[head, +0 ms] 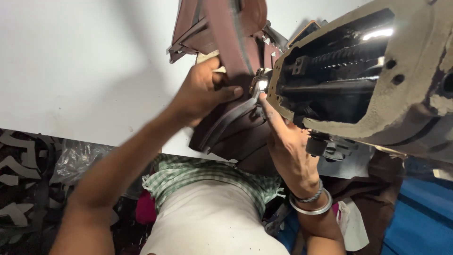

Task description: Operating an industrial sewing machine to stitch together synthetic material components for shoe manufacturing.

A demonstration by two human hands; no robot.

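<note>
My left hand (205, 92) grips a dark brown leather piece (226, 52) with grey-edged strips, thumb pressed on top, right beside the needle area of a sewing machine (377, 85). My right hand (288, 141) lies flat on the lower part of the same brown leather (236, 134), its index finger stretched toward the lit presser foot (261, 85). A metal bangle and a bead bracelet circle the right wrist. The machine head hides part of the leather and the right hand's far fingers.
A white worktable (85, 66) carries the leather. Grey cut-out pieces (19, 170) and a clear plastic bag (80, 158) lie at the left. Blue material (420, 212) and white paper scraps (351, 226) sit at the right. A checked cloth (198, 174) lies across my lap.
</note>
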